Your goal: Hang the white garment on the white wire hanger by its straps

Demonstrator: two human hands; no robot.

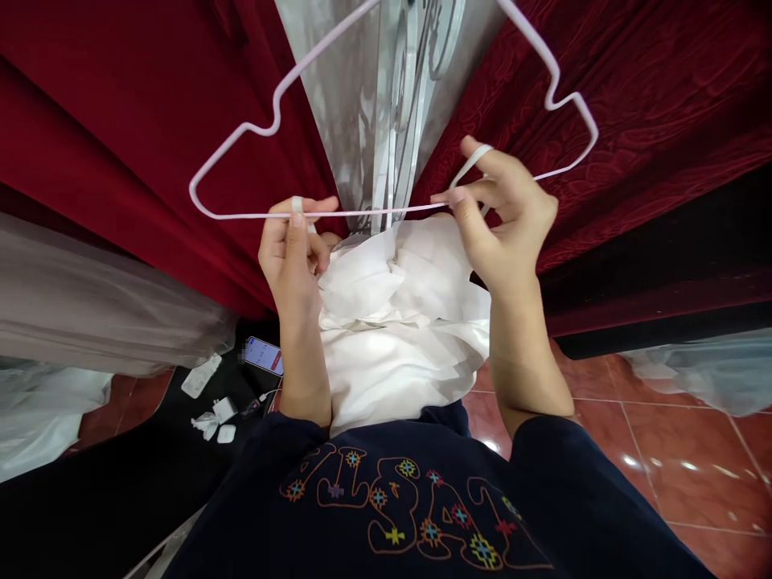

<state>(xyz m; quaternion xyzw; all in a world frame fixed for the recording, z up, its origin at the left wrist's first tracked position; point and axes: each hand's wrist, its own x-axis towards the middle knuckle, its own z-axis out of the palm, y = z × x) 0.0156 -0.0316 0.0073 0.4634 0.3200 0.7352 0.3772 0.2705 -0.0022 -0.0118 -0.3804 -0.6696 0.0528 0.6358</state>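
Note:
A pale pink hanger (367, 213) hangs in front of me, its lower bar running across between my hands. My left hand (293, 249) pinches a white strap (297, 204) against the left part of the bar. Around a finger of my right hand (507, 209) loops another white strap (467, 165), with thumb and fingers closed at the bar's right part. Below the bar hangs a white garment (404, 322), gathered in folds between my forearms. The hanger's hook lies outside the view.
Red curtains or gowns (138, 145) hang on both sides of a silvery decorated panel (395, 104). At lower left a black surface (150, 482) carries a phone (264, 355), a white charger (224, 410) and small white items. Red floor tiles (651, 434) show at right.

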